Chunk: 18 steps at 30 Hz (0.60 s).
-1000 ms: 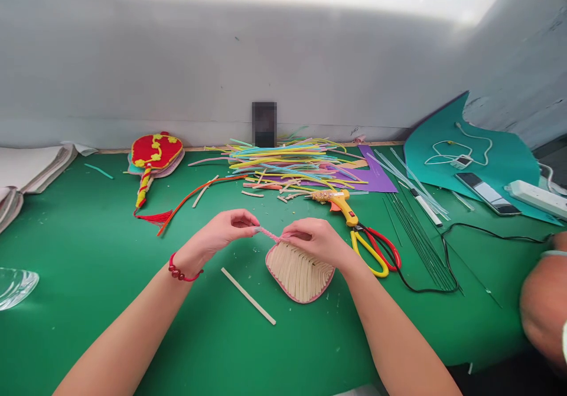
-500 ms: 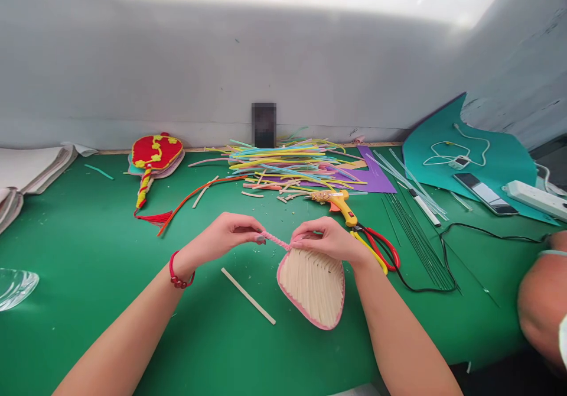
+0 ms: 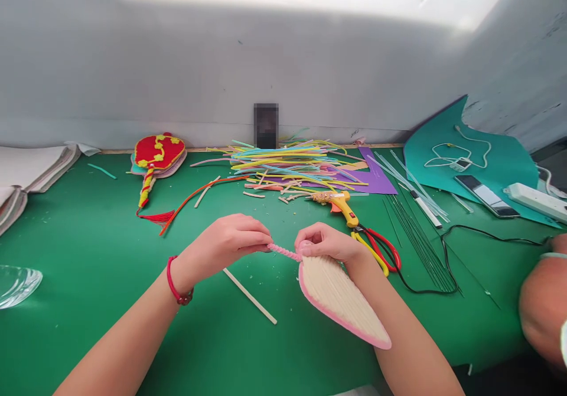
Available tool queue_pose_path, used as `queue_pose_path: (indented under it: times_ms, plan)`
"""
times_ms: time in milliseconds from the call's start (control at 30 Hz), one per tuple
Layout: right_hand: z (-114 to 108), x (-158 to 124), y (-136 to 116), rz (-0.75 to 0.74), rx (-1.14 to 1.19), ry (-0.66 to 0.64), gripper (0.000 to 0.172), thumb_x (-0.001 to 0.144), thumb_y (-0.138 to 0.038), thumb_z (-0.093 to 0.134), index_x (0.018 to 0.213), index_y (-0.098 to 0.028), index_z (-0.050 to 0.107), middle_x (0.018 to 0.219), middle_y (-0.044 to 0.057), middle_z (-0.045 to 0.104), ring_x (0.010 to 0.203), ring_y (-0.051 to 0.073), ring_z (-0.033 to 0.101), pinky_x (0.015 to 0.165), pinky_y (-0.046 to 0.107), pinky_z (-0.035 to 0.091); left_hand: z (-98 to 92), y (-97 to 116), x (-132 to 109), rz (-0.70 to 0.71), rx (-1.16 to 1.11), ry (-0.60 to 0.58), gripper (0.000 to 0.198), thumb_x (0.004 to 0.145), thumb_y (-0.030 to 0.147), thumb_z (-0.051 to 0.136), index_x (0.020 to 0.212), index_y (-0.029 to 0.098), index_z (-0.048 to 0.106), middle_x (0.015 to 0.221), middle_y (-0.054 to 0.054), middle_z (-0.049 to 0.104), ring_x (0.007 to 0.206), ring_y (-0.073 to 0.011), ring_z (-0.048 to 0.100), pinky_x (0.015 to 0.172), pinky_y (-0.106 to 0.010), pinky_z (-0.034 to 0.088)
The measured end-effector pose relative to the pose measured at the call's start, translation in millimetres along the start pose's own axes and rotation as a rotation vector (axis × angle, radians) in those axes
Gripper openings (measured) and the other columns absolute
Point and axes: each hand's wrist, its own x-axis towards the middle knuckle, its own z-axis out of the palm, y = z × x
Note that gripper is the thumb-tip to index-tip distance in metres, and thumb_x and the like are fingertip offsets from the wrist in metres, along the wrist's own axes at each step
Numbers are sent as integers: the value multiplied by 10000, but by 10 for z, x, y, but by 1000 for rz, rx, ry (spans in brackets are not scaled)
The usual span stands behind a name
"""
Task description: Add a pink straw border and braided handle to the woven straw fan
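Between my two hands is a hand fan [image 3: 339,301] with a cream ribbed face, a pink rim and a twisted pink handle. My left hand [image 3: 234,237] pinches the end of that handle. The fingers of my right hand [image 3: 325,242] are closed on the fan where handle and face meet. The face hangs down to the right, tilted, and partly overlaps my right forearm. A cream strip [image 3: 250,297] lies on the green table [image 3: 212,354] below my left hand. Some fingertips of both hands are hidden behind the fan.
Colourful pipe cleaners [image 3: 283,162] are heaped at the back. A yellow glue gun [image 3: 341,203], red-and-yellow-handled pliers [image 3: 383,248] and green wires [image 3: 416,245] lie to the right. Farther right are a phone [image 3: 486,196] and another person's arm [image 3: 543,301]. A red fan [image 3: 159,152] lies at left.
The fan has turned, so its face now points down and right and shows more edge-on. Both hands have shifted slightly right and down, still holding it.
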Motion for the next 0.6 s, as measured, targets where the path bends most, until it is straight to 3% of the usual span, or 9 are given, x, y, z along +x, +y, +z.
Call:
queue_pose_path:
  times_ms: [133,233,333,467,600]
  plan:
    - [28,5,-28,106,91,-21,286,674,-391,739,714,-122,650,583,-38,536,483,51,439,462,178,340,-37,41,-3,67,205,-58,193,923,258,465,961,200,645,931,-31,698,826,-141,605,767,-276,427]
    - [46,6,-41,163,132,-13,292,674,-396,739,705,-123,639,543,-49,515,444,45,428,427,170,325,-30,51,-7,76,226,-67,206,937,243,434,997,206,627,937,-30,698,845,-135,611,794,-279,421]
    - [56,5,-36,188,152,-15,287,695,-398,726,753,-128,643,555,-44,543,440,48,450,409,163,322,10,19,-11,43,188,-68,235,942,256,416,914,200,642,849,-25,695,766,-125,605,764,-271,420]
    - [70,-25,-60,208,208,-66,382,731,-409,700,1026,-177,629,652,-26,623,478,76,537,429,169,369,64,-83,-16,-114,-18,-50,264,927,273,436,798,188,650,735,-17,680,693,-121,583,696,-237,418]
    - [50,-53,-97,134,283,-137,551,776,-519,610,1210,-183,566,961,106,699,856,215,667,708,298,505,84,-201,-7,-374,-464,-59,293,896,343,471,739,177,655,649,-11,671,629,-127,592,646,-223,430]
